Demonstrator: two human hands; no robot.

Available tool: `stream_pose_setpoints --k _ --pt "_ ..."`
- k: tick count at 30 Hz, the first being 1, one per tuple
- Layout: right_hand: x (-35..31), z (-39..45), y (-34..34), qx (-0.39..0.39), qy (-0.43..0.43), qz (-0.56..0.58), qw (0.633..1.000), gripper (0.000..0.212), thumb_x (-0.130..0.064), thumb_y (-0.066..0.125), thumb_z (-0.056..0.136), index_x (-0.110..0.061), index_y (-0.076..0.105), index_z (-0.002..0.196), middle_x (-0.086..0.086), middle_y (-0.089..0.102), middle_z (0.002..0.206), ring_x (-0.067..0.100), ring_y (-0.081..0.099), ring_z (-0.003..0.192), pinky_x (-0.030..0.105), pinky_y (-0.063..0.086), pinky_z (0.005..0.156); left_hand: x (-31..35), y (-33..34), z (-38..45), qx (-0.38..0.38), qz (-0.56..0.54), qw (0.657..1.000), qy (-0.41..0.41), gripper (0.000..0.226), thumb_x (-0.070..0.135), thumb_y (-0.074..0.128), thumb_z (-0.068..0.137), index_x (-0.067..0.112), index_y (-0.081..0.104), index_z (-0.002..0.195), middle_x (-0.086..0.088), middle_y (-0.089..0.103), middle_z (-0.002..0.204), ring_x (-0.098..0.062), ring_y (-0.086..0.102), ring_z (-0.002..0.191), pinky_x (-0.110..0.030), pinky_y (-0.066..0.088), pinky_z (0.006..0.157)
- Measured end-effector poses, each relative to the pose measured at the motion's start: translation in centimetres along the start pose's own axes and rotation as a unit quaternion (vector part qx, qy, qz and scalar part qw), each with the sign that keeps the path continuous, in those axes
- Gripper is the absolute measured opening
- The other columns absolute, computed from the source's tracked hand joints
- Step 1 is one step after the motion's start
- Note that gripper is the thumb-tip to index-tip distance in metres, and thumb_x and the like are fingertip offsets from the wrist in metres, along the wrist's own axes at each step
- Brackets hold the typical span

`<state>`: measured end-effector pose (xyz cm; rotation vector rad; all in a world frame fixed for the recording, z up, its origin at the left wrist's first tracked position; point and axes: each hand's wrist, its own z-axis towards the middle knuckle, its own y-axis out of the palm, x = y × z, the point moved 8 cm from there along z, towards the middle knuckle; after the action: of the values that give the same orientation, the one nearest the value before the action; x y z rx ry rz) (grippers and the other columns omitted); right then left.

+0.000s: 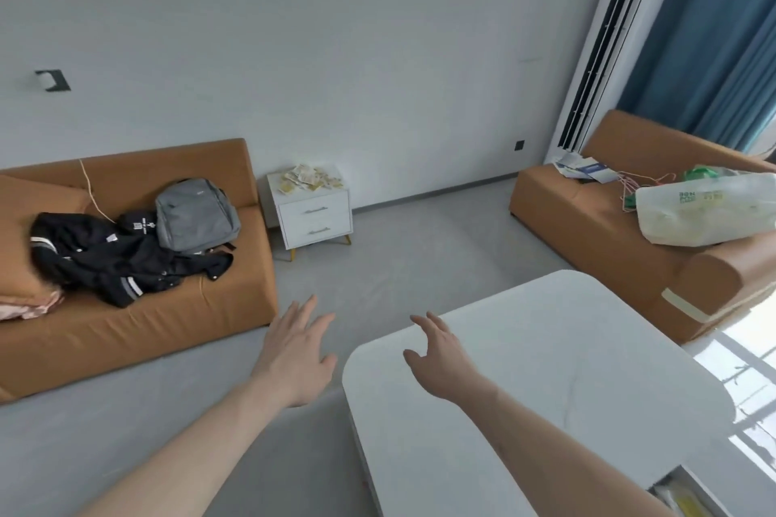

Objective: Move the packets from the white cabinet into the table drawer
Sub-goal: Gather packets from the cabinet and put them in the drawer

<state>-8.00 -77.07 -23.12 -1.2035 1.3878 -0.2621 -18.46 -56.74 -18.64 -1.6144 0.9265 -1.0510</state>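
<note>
While both arms reach forward in the head view, neither hand holds anything: the left hand (296,353) is spread flat with fingers straight and slightly fanned, above the grey floor (399,264), and the right hand (436,357) is loosely spread with fingers relaxed and a little bent, thumb out to its left, over the near-left part of the white table (567,348). The two hands are apart from each other, with the table's rounded corner between them. The packets (308,178) lie in a loose yellowish-white heap on top of the white cabinet (313,214), well beyond the fingertips of the left hand and slightly to its right, against the far wall. The cabinet shows two drawer fronts, both pushed in, and stands on thin yellow legs. Just left of the cabinet, beyond and left of the left hand, an orange sofa (168,306) carries a grey backpack (195,214) and a black jacket (126,260) touching it. Behind the right forearm, at the lower right edge of view, the table drawer (682,495) is pulled out; something pale yellow shows inside, too cropped to identify. Beyond and right of the right hand, a second orange sofa (609,235) holds a white plastic bag (705,210) and some papers (583,170); a tall white air conditioner (604,46) and a blue curtain (722,34) stand behind it.
</note>
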Motion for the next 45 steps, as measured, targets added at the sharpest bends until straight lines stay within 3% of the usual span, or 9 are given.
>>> stream_pose_setpoints --k 5,9,13,19,32,45 --pt "-5.6 3.5 0.8 0.003 -0.007 -0.013 1.0 0.066 -0.033 0.056 0.098 -0.028 0.031 0.159 0.001 0.015 0.171 0.026 0.052 0.136 0.034 0.033 0.117 -4.3 -3.5 3.2 0.012 -0.004 1.0 0.014 0.066 0.044 0.046 0.101 0.028 0.024 0.161 -0.002 -0.004 0.172 -0.026 -0.001 0.158 -0.044 0.007 0.127" --pt "-8.3 7.2 0.9 0.011 -0.012 -0.016 1.0 0.066 -0.033 0.056 0.098 -0.028 0.031 0.159 0.001 0.016 0.171 0.024 0.042 0.145 0.036 0.032 0.12 -6.5 -4.9 6.5 0.008 -0.002 1.0 0.024 0.066 0.043 0.045 0.101 0.027 0.024 0.161 -0.003 -0.002 0.172 -0.026 0.0 0.158 -0.044 0.008 0.127" --pt "-10.1 11.7 1.5 0.011 -0.01 -0.005 1.0 0.066 -0.033 0.056 0.097 -0.03 0.031 0.159 -0.001 0.015 0.171 0.024 0.045 0.142 0.037 0.035 0.118 -8.6 -6.2 10.8 0.005 0.012 0.999 0.034 0.065 0.043 0.046 0.1 0.027 0.026 0.16 -0.004 0.0 0.172 -0.026 0.003 0.158 -0.043 0.009 0.127" --pt "-13.8 21.4 0.9 0.022 -0.029 0.019 0.999 0.066 -0.032 0.057 0.098 -0.028 0.032 0.159 0.0 0.017 0.17 0.019 0.028 0.153 0.034 0.028 0.121 -12.7 -9.0 20.2 0.012 0.018 0.999 0.027 0.065 0.043 0.046 0.1 0.028 0.027 0.16 -0.002 0.001 0.172 -0.024 0.002 0.158 -0.041 0.009 0.127" --pt "-25.4 41.8 -1.3 -0.006 -0.086 0.008 0.996 0.066 -0.032 0.056 0.099 -0.027 0.029 0.16 -0.004 0.013 0.171 0.02 0.03 0.152 0.034 0.032 0.119 -23.7 -16.4 37.4 0.03 -0.006 0.999 -0.022 0.064 0.043 0.049 0.101 0.03 0.027 0.159 0.001 0.003 0.172 -0.023 0.001 0.158 -0.042 0.01 0.128" --pt "-31.9 62.5 1.0 -0.007 -0.031 -0.03 0.999 0.071 -0.037 0.058 0.1 -0.029 0.024 0.162 0.001 0.009 0.172 0.022 0.015 0.158 0.035 0.021 0.124 -38.3 -17.7 58.1 -0.019 0.004 1.0 -0.002 0.065 0.041 0.047 0.101 0.029 0.024 0.161 -0.001 0.003 0.172 -0.027 0.0 0.158 -0.045 0.009 0.128"
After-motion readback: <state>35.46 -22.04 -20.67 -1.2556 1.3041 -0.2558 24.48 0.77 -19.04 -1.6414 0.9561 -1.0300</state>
